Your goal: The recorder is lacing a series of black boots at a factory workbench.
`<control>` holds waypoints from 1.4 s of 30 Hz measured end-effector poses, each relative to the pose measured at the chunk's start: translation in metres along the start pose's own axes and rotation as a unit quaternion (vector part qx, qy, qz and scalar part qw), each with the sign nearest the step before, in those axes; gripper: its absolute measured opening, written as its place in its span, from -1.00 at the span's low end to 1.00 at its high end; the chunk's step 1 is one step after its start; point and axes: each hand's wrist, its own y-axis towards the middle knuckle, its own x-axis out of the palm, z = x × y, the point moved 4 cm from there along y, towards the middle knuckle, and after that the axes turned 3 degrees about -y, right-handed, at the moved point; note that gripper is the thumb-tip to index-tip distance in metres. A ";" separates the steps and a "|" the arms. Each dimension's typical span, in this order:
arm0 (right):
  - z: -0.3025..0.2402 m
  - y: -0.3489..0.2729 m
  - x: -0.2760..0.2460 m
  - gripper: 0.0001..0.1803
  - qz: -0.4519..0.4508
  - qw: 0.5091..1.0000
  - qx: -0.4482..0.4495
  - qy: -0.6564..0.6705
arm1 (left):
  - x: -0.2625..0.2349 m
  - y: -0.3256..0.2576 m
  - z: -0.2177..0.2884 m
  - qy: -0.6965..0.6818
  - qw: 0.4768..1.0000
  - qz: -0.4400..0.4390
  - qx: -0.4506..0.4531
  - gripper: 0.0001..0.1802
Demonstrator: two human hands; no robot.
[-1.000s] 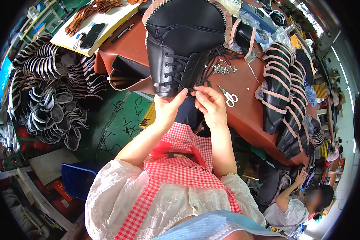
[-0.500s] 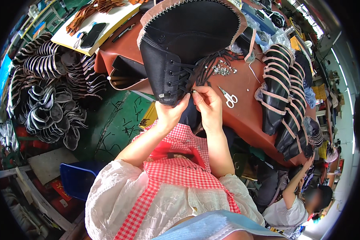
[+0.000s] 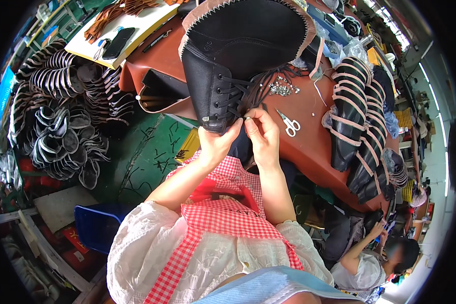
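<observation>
A black leather boot upper (image 3: 198, 86) with a zigzag-cut pinkish lining edge lies on the table in front of me. Black shoelace (image 3: 229, 96) runs through the metal eyelets along its right side. My left hand (image 3: 218, 146) is closed on the upper's near end, thumb along the eyelet edge. Just right of it, my right hand (image 3: 263, 136) pinches the shoelace by the last eyelet; a tiny shiny bit shows at the fingertips, too small to name. White-handled scissors (image 3: 291, 125) lie to the right. Beyond are small metal pieces (image 3: 282, 87) and a bundle of loose black laces (image 3: 261, 83).
Stacked boot uppers (image 3: 350, 119) cover the table's right side. More cut pieces (image 3: 68, 144) are heaped at left. A phone (image 3: 119, 43) rests on a white board (image 3: 88, 49). A blue bin (image 3: 92, 228) stands lower left. A co-worker (image 3: 362, 271) sits lower right.
The upper has shifted slightly to the right, with both hands still at its near end. The co-worker's raised arm has come down, and their hands are now together near a dark thing.
</observation>
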 end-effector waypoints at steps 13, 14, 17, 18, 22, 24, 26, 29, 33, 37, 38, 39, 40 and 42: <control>-0.002 -0.015 0.004 -0.85 0.037 0.990 -0.118 -0.068 | -0.013 -0.011 -0.002 -0.112 0.992 -0.031 -0.051 -0.70; 0.000 -0.018 -0.001 -0.77 0.023 0.995 -0.085 -0.035 | -0.015 -0.012 -0.003 -0.111 0.991 -0.032 -0.074 -0.59; -0.019 -0.031 -0.026 -0.73 0.061 0.997 -0.036 -0.028 | -0.028 -0.010 -0.007 -0.098 0.989 -0.053 -0.092 -0.59; -0.027 -0.034 -0.048 -0.71 0.112 0.991 -0.041 -0.067 | -0.033 -0.009 -0.006 -0.079 0.989 -0.074 -0.103 -0.61; -0.083 -0.048 -0.144 -0.69 0.287 0.938 -0.075 -0.181 | -0.030 -0.006 0.008 0.120 0.961 -0.251 -0.011 -0.68; -0.108 -0.052 -0.163 -0.58 0.198 0.944 -0.108 -0.240 | -0.009 -0.004 0.018 0.314 0.882 -0.335 0.107 -0.74; -0.109 -0.052 -0.152 -0.55 0.019 0.985 0.038 -0.168 | 0.009 -0.006 0.015 0.433 0.752 -0.393 0.305 -0.82; -0.093 -0.055 -0.127 -0.53 -0.075 0.972 0.159 -0.154 | 0.049 -0.009 0.010 0.314 0.711 -0.494 0.389 -0.73; -0.118 -0.026 -0.145 -0.59 0.017 0.977 0.038 -0.211 | 0.070 0.026 -0.024 0.270 0.801 -0.370 0.386 -0.70; -0.147 0.041 -0.199 -0.64 0.129 0.874 -0.030 -0.467 | 0.056 0.097 -0.096 0.411 0.831 -0.208 0.311 -0.65; -0.151 0.064 -0.211 -0.68 0.151 0.828 -0.014 -0.539 | 0.044 0.110 -0.117 0.466 0.806 -0.175 0.320 -0.61; -0.154 0.085 -0.224 -0.71 0.174 0.775 0.002 -0.607 | 0.033 0.118 -0.137 0.516 0.778 -0.142 0.328 -0.57; -0.151 0.106 -0.239 -0.71 0.177 0.775 -0.005 -0.606 | 0.022 0.122 -0.154 0.545 0.770 -0.132 0.303 -0.52; -0.133 0.146 -0.282 -0.70 0.199 0.638 0.003 -0.744 | 0.032 0.120 -0.162 0.545 0.777 -0.125 0.288 -0.60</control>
